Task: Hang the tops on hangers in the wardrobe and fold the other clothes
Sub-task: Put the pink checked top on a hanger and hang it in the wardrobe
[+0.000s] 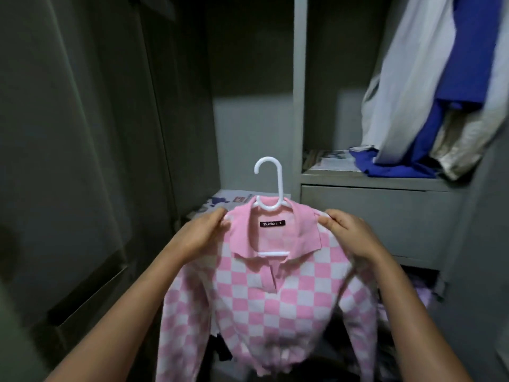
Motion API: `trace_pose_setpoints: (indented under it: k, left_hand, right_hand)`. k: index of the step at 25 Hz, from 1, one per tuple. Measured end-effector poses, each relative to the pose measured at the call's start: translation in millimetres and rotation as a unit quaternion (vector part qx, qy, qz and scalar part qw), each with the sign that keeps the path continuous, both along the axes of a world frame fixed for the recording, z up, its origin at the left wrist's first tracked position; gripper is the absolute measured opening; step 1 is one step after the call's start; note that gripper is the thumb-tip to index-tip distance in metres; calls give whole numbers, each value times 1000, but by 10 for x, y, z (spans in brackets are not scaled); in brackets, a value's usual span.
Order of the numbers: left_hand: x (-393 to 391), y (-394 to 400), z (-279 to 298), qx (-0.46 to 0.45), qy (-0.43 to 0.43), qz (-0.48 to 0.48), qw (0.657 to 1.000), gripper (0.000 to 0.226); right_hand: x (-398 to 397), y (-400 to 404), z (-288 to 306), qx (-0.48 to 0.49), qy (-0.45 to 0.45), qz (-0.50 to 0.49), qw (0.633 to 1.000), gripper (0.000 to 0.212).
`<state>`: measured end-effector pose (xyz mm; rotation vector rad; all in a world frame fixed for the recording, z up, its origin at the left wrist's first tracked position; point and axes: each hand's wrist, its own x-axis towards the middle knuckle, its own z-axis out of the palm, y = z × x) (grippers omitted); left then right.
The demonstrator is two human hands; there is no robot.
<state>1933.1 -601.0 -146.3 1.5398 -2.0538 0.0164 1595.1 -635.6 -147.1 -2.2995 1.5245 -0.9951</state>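
Left hand point(205, 232) and right hand point(348, 230) pinch top point(264, 296) shoulders on hanger point(268, 186); keep level, hook toward 12 o'clock for hanging in the wardrobe point(298, 106).

Hiding most of the hanger point(267, 188) inside the top point(264, 299); running off the frame's right edge, blurred clothes point(429, 86).

Dim grey wardrobe interior point(248, 119), drawer point(371, 213)

The grey wardrobe shelf point(371, 176) sits at two o'clock. On it lie printed papers point(330, 161) and crumpled blue cloth point(391, 165).
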Motion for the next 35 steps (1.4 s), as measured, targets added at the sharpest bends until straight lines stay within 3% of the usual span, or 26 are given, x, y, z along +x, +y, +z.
trace_pose_setpoints:
  k: [4,6,9,12,14,16,21,24,29,35]
  left_hand:
    - [-334,-444,144,-116,-49,-42,991,53]
    - [-420,-623,179,-133,-42,-85,987,47]
    - [-516,-813,230,-145,-10,-119,982,39]
    - [-738,-880,401,-146,8,-161,976,34]
    - [-922,-906,668,-150,23,-207,966,29]
    - [-1075,-941,1037,-200,47,-226,952,26]
    - [-1389,-1145,1881,-320,147,-166,921,27]
    - [-1561,-1348,2180,-335,163,-141,917,31]
    - [-1823,-1799,2499,-358,142,-110,916,46]
    - [-2068,-2498,2980,-407,52,-51,911,77]
  right_hand:
    - [51,45,56,-31,23,-73,997,27]
    - [-12,126,100,-80,48,-120,988,28]
    - [-223,330,138,-149,127,-232,953,23]
    - [-363,501,185,-188,117,-306,926,18]
    - [-429,648,387,-220,104,-343,907,27]
    - [-488,833,717,-251,93,-388,882,29]
    - [-645,1166,1646,-298,92,-515,799,22]
    - [-723,1111,2121,-332,85,-553,760,24]
    - [-795,547,2865,-368,90,-583,719,21]
    - [-762,-591,3809,-388,119,-597,692,30]
